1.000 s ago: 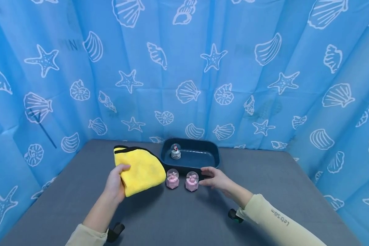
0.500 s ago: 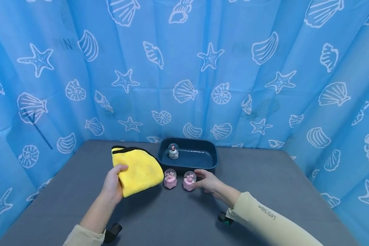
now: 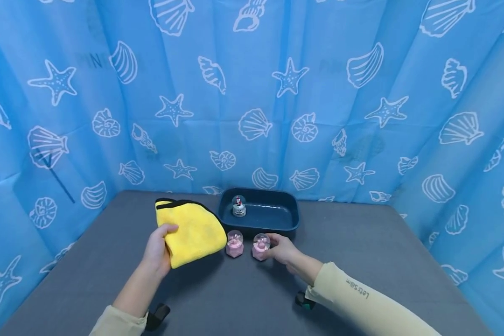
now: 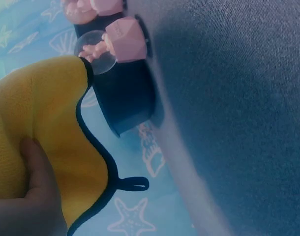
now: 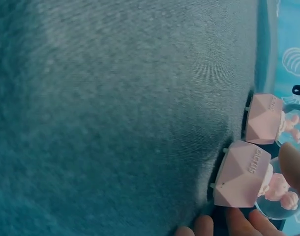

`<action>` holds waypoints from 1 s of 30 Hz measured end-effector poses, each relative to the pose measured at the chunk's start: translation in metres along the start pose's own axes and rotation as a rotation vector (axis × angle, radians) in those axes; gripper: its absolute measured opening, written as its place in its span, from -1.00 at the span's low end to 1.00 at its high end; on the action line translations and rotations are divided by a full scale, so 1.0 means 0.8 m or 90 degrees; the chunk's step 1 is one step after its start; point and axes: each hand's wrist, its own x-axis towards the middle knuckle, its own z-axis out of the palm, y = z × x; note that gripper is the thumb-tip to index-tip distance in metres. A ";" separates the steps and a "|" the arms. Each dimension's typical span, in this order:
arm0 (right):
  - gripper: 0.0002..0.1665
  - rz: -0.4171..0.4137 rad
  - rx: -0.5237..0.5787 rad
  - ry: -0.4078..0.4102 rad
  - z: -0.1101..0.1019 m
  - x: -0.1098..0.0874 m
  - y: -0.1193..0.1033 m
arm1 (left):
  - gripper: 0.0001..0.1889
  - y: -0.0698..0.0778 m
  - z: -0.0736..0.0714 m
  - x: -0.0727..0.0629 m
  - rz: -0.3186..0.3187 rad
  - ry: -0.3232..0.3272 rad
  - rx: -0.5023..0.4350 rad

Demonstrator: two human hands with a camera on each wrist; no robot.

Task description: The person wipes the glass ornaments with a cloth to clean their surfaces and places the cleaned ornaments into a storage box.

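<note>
My left hand (image 3: 157, 249) grips a yellow cloth (image 3: 195, 235) with black edging, held over the table; its thumb (image 4: 38, 167) presses the cloth's face. At the table's middle, my right hand (image 3: 286, 252) has its thumb and fingers around the right-hand pink snow globe (image 3: 259, 252). Seen from the right wrist, the thumb (image 5: 293, 167) overlaps the clear dome and the fingertips lie along the faceted base. A second pink snow globe (image 3: 234, 249) stands just left of it, close to the cloth's edge.
Behind the pink globes sits a dark blue rectangular tray (image 3: 273, 217), with a white-based snow globe (image 3: 239, 210) in its left end. A blue shell-print curtain (image 3: 252, 93) rises at the back and sides of the grey table (image 3: 353, 242).
My right hand has moved left from beside the right-hand pink snow globe and closed its thumb and fingers around it. The left hand keeps the cloth in about the same place.
</note>
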 end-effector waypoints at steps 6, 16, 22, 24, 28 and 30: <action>-0.27 0.005 0.010 0.015 0.000 0.003 0.001 | -0.75 0.006 -0.002 0.000 0.004 0.001 -0.010; -0.41 -0.005 -0.004 0.009 0.001 -0.001 0.000 | -0.74 0.004 -0.002 -0.002 0.001 0.001 -0.011; -0.47 -0.012 0.019 -0.012 -0.002 -0.013 -0.004 | -0.76 0.002 0.000 -0.003 0.004 0.000 -0.008; -0.48 -0.005 0.035 -0.018 -0.004 -0.017 -0.005 | -0.75 0.001 0.000 -0.003 0.005 0.000 -0.003; -0.48 -0.003 0.067 -0.044 -0.010 -0.028 -0.008 | -0.74 -0.003 0.001 -0.002 0.008 -0.001 0.014; -0.47 -0.014 0.090 -0.068 -0.014 -0.033 -0.013 | -0.74 -0.006 0.002 -0.002 0.007 -0.005 0.021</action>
